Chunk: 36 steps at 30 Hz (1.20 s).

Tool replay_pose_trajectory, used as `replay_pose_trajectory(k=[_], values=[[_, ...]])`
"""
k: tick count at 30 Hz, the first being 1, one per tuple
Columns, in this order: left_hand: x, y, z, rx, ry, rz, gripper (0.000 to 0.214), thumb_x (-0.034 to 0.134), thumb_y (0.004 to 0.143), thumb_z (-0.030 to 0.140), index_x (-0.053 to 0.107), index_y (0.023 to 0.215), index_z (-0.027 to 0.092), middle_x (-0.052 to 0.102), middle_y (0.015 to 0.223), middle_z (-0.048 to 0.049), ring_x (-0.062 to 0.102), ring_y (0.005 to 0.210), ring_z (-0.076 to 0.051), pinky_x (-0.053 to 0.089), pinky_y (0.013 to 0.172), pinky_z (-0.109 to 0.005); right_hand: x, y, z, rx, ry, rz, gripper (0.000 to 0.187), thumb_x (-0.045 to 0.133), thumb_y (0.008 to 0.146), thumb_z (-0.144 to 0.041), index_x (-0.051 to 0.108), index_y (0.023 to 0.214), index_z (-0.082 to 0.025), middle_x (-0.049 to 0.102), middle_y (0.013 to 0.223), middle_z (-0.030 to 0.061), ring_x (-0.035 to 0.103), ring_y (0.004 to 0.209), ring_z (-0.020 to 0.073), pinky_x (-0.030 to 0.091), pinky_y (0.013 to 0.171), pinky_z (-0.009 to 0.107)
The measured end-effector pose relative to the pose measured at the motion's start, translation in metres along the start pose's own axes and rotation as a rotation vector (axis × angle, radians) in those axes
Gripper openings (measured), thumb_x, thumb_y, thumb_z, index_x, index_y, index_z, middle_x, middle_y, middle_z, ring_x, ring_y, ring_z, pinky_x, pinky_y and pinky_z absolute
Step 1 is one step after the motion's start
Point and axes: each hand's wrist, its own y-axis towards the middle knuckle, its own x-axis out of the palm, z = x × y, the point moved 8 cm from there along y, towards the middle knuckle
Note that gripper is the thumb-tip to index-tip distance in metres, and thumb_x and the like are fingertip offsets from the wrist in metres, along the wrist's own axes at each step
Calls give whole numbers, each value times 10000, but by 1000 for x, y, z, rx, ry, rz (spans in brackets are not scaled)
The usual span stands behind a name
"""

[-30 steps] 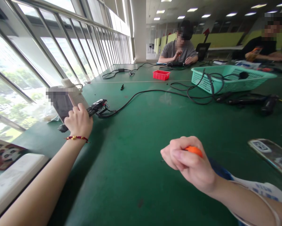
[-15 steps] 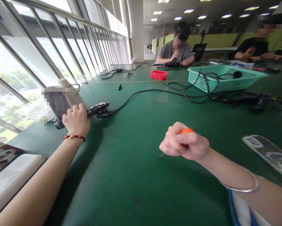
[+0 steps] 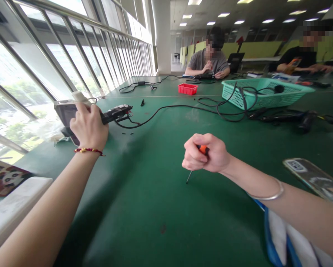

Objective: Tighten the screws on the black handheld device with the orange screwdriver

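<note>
Orange-handled screwdriver (image 3: 199,157) is fisted in the right hand (image 3: 206,154) while left-hand (image 3: 89,126) fingers clamp the opened device (image 3: 92,113), so aligning the tip seems next.

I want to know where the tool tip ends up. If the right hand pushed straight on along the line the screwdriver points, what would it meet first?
The right hand grips an orange-handled screwdriver aimed down and to the left. Its tip looks at or just above the bare green table, so the table comes first; contact is unclear.
</note>
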Motion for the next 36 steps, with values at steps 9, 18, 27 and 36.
replay_pose_trajectory(k=[9, 18, 27, 36], values=[[23, -11, 118, 492, -151, -190, 336, 585, 710, 375, 558, 1006, 218, 575, 1017, -48, 593, 850, -227, 435, 638, -274, 66, 34, 61, 682, -278, -469, 426, 572, 802, -388, 384, 486, -173, 244, 409, -94, 213, 351, 30, 154, 360, 212], [98, -27, 158, 696, -482, -542, 416, 593, 690, 485, 584, 994, 203, 662, 960, -28, 611, 836, -194, 452, 715, -266, 34, 20, 98, 1283, -553, -677, 407, 620, 749, -476, 531, 544, -136, 219, 366, -117, 169, 300, 9, 142, 302, 152], [102, -19, 164, 881, -351, -456, 478, 527, 731, 564, 647, 1008, 194, 573, 1043, -89, 542, 941, -235, 418, 845, -329, -131, 6, 5, 1243, -573, -101, 412, 476, 878, -374, 346, 536, -184, 149, 369, -132, 114, 297, 14, 157, 320, 136], [93, 13, 116, 666, -218, -503, 416, 275, 924, 343, 521, 1231, 208, 541, 1225, -58, 513, 1072, -174, 390, 928, -292, -214, -57, -25, 1290, -595, 326, 360, 444, 908, -310, 358, 581, -185, 104, 435, -128, 65, 361, 20, 133, 371, 145]])
